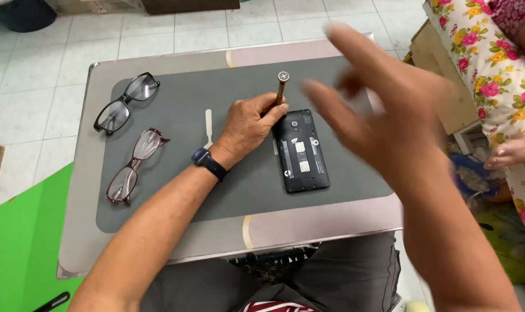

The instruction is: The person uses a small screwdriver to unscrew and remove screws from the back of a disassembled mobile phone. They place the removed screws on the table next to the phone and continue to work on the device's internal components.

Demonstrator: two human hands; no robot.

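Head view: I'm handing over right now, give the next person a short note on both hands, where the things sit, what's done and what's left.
Left hand: closed on a screwdriver, held upright at the top edge of the opened phone.
Right hand: raised above the mat, open, blurred, holding nothing.
Phone lies back-up on the grey mat, rear cover off, insides showing.
White pry tool lies left of the left hand; black glasses and reddish glasses sit at the mat's left.
Done: cover removed. Left: the screws; whether any are out, I cannot tell.

Home repair corner, tiled floor (37, 69), small mat-topped table (309, 222), floral fabric (494, 75)
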